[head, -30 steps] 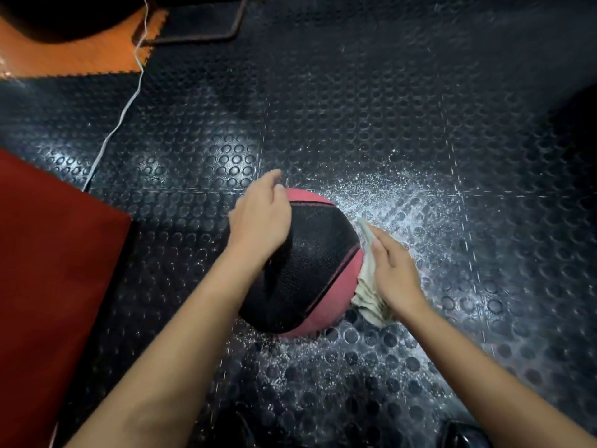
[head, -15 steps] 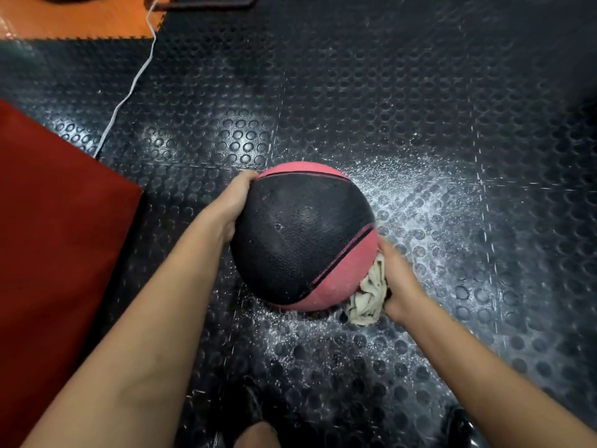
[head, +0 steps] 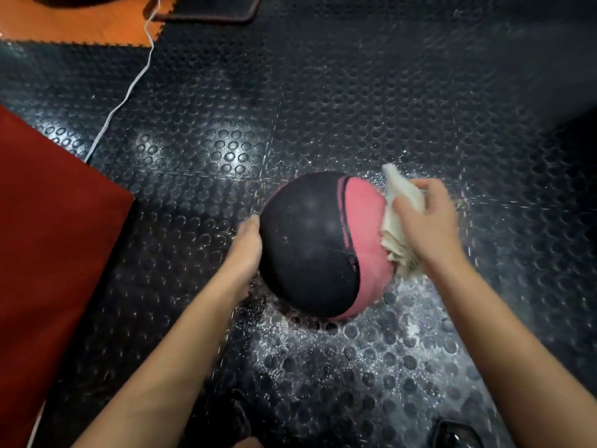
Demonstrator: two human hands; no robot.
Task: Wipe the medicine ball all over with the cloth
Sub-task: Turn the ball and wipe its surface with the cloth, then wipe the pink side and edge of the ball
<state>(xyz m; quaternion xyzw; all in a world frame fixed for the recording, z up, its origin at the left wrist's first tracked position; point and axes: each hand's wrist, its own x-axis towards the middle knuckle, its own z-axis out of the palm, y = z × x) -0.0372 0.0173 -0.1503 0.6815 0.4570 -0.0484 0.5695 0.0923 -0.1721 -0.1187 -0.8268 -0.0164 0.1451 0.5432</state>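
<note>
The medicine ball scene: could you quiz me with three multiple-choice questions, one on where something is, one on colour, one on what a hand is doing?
1. Where is the cloth against the medicine ball?
A. On the ball's right side
B. Under the ball
C. On the red mat

2. Which colours is the ball?
A. Blue and white
B. Black and pink
C. All green

3. What is the right hand doing?
A. Hanging idle
B. Pressing the floor
C. Holding the cloth against the ball

Answers:
1. A, since the cloth lies on the pink panel at the right.
2. B, as a black panel meets a pink one.
3. C, for its fingers curl round the cloth while the left hand steadies the other side.
</note>
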